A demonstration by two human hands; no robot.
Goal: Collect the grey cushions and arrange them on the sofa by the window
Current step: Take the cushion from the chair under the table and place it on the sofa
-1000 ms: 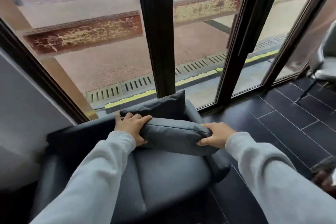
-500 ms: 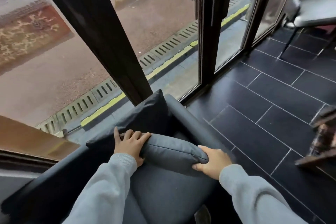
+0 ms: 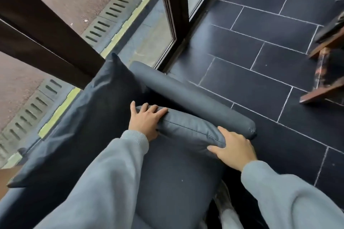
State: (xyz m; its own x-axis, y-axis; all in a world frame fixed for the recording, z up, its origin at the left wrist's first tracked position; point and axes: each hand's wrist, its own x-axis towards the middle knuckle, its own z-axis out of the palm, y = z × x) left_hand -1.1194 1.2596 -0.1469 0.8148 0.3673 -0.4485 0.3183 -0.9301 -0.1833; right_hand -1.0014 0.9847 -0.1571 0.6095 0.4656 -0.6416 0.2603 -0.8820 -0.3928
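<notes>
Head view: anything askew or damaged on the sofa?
No damage or spills visible. The cushion both hands hold lies flat by the armrest rather than propped up, unlike the one leaning upright on the window side. It looks mid-placement, not wrong.

The wooden furniture (image 3: 327, 65) at the right edge is cut off and blurred.

The sofa seat (image 3: 173, 182) is bare at its front edge, so a hand can pass there. At the back edge a big cushion (image 3: 89, 117) leans up, and the armrest (image 3: 186, 95) blocks the right edge. Past it, the tiled floor (image 3: 251, 80) is open.
</notes>
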